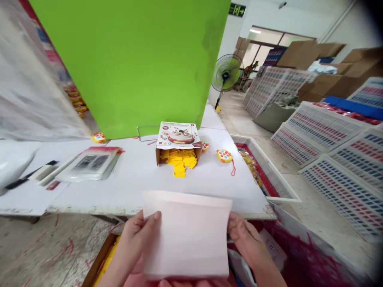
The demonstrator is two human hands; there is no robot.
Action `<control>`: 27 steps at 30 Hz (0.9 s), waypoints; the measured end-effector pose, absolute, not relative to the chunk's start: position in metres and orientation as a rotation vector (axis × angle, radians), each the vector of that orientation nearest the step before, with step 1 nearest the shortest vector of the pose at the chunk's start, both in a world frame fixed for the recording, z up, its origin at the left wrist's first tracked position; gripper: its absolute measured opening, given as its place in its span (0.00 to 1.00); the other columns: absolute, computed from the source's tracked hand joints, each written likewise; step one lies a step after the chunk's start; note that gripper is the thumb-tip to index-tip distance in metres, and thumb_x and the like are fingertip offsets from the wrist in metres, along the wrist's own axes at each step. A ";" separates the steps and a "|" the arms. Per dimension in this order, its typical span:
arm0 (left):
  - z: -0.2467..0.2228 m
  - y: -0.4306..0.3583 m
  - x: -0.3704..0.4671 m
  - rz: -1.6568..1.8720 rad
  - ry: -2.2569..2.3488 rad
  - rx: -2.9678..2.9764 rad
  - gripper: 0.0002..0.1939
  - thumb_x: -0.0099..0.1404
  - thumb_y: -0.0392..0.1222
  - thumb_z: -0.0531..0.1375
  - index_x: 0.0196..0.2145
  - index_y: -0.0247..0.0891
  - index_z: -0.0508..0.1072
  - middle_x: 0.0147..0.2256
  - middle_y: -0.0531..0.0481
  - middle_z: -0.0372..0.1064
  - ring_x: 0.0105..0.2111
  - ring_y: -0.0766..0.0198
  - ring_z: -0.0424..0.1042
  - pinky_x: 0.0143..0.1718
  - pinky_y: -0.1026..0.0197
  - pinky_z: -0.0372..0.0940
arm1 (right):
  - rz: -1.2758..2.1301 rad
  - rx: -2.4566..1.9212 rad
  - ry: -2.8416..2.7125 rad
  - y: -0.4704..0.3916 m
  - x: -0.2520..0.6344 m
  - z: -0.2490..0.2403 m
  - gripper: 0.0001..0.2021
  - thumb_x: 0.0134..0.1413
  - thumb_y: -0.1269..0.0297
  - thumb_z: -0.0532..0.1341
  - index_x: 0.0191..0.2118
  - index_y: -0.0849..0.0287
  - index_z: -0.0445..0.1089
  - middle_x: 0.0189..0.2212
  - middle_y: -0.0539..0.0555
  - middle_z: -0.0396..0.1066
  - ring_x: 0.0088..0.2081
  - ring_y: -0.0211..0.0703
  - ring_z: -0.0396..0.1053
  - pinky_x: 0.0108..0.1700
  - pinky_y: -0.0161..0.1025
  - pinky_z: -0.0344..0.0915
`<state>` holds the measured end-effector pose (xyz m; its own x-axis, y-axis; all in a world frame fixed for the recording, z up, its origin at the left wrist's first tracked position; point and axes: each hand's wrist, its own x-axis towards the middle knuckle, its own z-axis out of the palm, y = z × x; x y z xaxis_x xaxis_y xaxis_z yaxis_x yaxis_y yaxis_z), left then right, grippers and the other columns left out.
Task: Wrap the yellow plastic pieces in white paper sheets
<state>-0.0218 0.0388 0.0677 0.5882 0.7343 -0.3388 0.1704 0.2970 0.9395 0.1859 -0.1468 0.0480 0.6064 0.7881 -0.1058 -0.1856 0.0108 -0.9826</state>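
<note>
A blank white rectangular sheet (187, 237), paper or thin card, is held up over the near edge of the table. My left hand (140, 235) grips its left edge, the thumb on the face and the fingers behind. At the right edge my right hand (243, 235) is closed on the sheet, with part of the fingers hidden. Beyond the sheet stands a small printed box (179, 134) with an open front, and yellow slips (179, 159) spill out of it. Right of that box lies a yellow toy with coloured dots (224, 156) and a red cord.
A green board (134, 67) stands upright at the back of the white table (143, 171). Plastic bags (91, 163) lie at the left. White crates (338, 191) are stacked on the right, near a framed bin (278, 175). A carton (100, 259) holding yellow pieces sits below the table edge.
</note>
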 end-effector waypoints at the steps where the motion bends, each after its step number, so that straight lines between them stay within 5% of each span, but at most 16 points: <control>1: 0.064 0.039 -0.024 0.464 0.932 1.221 0.20 0.55 0.50 0.61 0.40 0.33 0.71 0.33 0.46 0.76 0.33 0.56 0.73 0.32 0.62 0.67 | 0.867 -1.289 -0.581 -0.141 0.184 0.047 0.28 0.50 0.40 0.50 0.47 0.54 0.69 0.44 0.60 0.72 0.46 0.55 0.68 0.45 0.50 0.65; 10: 0.044 0.039 -0.020 0.438 0.787 0.892 0.19 0.58 0.47 0.60 0.44 0.32 0.69 0.32 0.44 0.76 0.29 0.59 0.75 0.31 0.61 0.68 | 0.867 -1.297 -0.530 -0.105 0.162 0.050 0.36 0.50 0.56 0.62 0.62 0.49 0.43 0.51 0.56 0.66 0.49 0.50 0.66 0.49 0.50 0.63; 27: 0.020 0.042 -0.018 0.498 0.886 0.640 0.17 0.56 0.49 0.61 0.34 0.30 0.73 0.31 0.44 0.75 0.29 0.60 0.73 0.33 0.61 0.68 | 0.847 -1.400 -0.529 -0.104 0.160 0.060 0.39 0.48 0.56 0.63 0.62 0.51 0.43 0.47 0.56 0.69 0.43 0.49 0.69 0.43 0.46 0.67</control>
<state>-0.0177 0.0420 0.0199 0.5428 0.6376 -0.5467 -0.1359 0.7090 0.6920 0.1597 -0.1042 0.0595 0.6131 0.7744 -0.1561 -0.1998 -0.0391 -0.9791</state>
